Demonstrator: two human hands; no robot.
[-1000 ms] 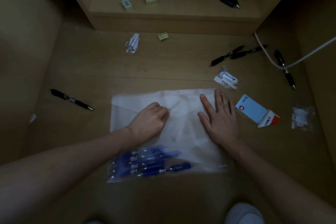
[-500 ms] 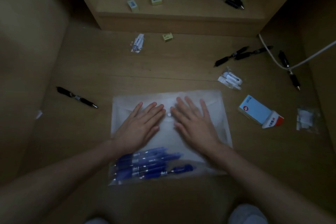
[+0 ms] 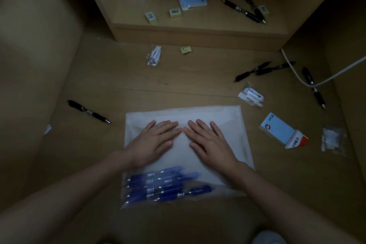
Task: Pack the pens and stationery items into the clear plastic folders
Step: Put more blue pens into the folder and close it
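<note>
On the folder (image 3: 233,125), hands (image 3: 184,138) unmoved.

Home/office study nook, wooden desk (image 3: 178,77) w/ raised shelf (image 3: 198,31), side panels, scattered pens (image 3: 88,112), cable (image 3: 326,79)

A clear plastic folder (image 3: 227,125) lies flat, blue pens (image 3: 164,184) bunched inside its near edge.

Both flat hands (image 3: 156,140) (image 3: 210,142) on folder (image 3: 233,125)
</note>
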